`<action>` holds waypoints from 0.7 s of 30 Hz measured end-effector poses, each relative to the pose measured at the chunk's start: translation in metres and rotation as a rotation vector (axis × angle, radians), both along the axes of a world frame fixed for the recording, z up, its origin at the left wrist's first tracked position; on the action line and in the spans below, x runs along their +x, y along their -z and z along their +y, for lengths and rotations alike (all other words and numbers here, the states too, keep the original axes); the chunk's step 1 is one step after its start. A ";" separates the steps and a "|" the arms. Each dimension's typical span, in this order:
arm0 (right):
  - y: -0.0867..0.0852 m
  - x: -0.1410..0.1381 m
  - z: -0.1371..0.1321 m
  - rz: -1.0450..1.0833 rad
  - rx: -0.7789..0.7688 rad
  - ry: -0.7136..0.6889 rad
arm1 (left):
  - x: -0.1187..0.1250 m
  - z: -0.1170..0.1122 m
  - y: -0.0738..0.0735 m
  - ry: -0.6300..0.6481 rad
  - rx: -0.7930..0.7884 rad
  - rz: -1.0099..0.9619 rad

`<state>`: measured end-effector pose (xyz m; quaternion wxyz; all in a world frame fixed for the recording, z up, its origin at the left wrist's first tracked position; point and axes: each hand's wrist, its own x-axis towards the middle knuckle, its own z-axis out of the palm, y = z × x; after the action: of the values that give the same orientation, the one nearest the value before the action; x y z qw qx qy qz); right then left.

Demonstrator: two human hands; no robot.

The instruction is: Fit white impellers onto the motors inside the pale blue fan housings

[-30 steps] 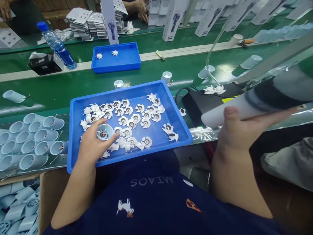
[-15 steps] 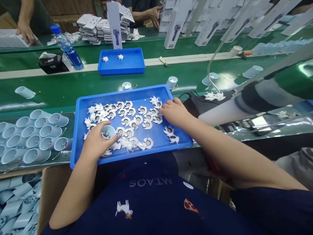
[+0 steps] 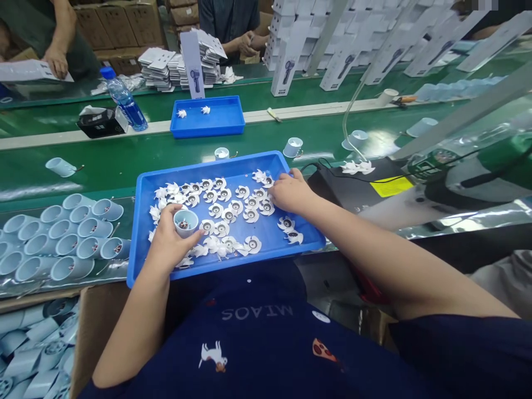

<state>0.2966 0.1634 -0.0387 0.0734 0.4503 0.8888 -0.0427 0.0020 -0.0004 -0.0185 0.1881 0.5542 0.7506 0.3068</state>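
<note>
A blue tray (image 3: 143,233) lies in front of me with several white fan impellers (image 3: 224,205) spread over its floor. My left hand (image 3: 168,246) is closed around a pale blue cylindrical housing (image 3: 185,221), held upright over the tray's left part. My right hand (image 3: 291,191) rests on the tray's right side with its fingers curled and pinched on an impeller near the far right corner.
Several pale blue housings (image 3: 62,233) lie stacked left of the tray, more in a carton (image 3: 37,343) below. A black box (image 3: 357,185) with cable sits right. A second blue tray (image 3: 208,116), water bottle (image 3: 124,102) and white product boxes (image 3: 286,61) lie beyond; other people work across the belt.
My right hand left the white tool at the right and came down onto the impellers at the tray's right side. My left hand kept the housing in place.
</note>
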 end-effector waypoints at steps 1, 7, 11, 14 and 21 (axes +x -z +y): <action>0.000 -0.001 0.000 0.049 -0.015 0.026 | 0.000 0.000 0.000 -0.008 0.024 -0.004; -0.025 -0.001 -0.015 0.631 -0.178 0.156 | -0.001 -0.010 -0.009 0.036 0.471 0.028; -0.047 -0.005 -0.058 1.158 -0.537 0.151 | 0.012 -0.023 -0.014 0.311 0.550 -0.161; -0.049 -0.015 -0.092 1.454 -0.858 0.138 | 0.032 -0.029 -0.017 0.473 0.423 -0.340; -0.042 -0.026 -0.120 1.715 -1.331 0.201 | 0.065 -0.025 -0.037 0.528 0.338 -0.161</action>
<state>0.2707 0.0436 0.0031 -0.3457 0.2112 0.4021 -0.8211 0.0668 -0.0256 0.0189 0.2256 0.7271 0.5021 0.4104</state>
